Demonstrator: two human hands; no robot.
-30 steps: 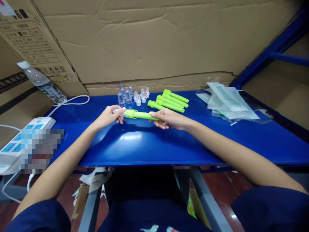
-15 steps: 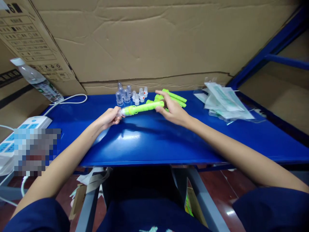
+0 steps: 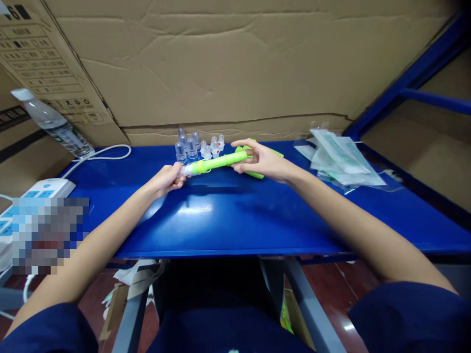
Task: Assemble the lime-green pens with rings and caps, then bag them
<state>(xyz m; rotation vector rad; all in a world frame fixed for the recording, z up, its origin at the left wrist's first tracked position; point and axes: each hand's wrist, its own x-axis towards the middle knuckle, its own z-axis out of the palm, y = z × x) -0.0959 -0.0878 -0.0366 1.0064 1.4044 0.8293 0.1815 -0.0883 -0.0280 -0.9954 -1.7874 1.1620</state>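
From my station I see the left hand closed on the clear end of a green plastic tube, raised above the bench. The right hand is spread around the tube's far tip; I cannot tell whether it touches. My worry is the tube tilting or slipping, since the left hand grips only one end. The right hand could also nudge the loose green tubes beside it, and a low sweep might topple the white caps just behind the tube. I count five clear caps, about five white caps, one bottle and one power strip. The loose green tubes, partly covered, and the overlapping packets I cannot count.
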